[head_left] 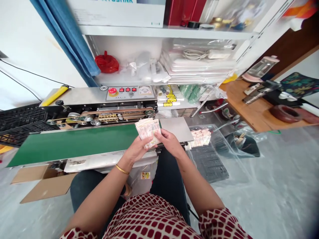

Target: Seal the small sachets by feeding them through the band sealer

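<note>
Item: a wad of printed paper slips (147, 132), fanned slightly, held before me above the green conveyor belt (74, 144) of a band sealer (99, 106). My left grip (136, 149) is closed, pinching the wad from below with fingers curled round it. My right grip (170, 142) pinches the wad's right edge, its fingertips (162, 132) pressed against the slips. Gold bangle (122, 169) on my left wrist. Second pile of slips (199, 137) in a clear plastic tray (199, 127), to my right, just past the belt's end.
</note>
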`<state>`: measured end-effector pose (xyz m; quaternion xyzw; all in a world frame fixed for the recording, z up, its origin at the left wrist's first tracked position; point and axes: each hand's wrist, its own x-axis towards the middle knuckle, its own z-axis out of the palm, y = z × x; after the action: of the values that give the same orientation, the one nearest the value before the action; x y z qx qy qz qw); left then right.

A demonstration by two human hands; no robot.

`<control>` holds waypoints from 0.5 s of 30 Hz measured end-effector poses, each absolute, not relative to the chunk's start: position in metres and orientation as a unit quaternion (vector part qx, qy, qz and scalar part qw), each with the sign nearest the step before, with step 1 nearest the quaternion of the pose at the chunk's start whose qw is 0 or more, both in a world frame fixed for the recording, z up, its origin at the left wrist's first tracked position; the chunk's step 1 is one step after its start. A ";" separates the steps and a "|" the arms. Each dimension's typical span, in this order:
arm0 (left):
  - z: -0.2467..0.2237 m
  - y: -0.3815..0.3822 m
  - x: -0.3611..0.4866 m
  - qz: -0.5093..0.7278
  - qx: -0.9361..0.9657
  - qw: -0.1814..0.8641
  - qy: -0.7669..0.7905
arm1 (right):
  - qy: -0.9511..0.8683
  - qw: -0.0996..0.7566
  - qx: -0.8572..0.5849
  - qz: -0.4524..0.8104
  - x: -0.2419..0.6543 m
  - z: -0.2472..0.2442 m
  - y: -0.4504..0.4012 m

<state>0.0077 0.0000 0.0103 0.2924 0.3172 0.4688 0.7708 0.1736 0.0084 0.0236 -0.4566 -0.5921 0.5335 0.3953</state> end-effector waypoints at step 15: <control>0.001 -0.008 -0.013 0.509 0.270 0.717 0.393 | -0.491 0.457 -0.599 0.438 0.185 -0.013 0.086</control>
<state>-0.0128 -0.0084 0.0011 0.2699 0.3926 0.5085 0.7172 0.1849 0.0861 -0.0130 -0.5992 -0.4906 0.4376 0.4570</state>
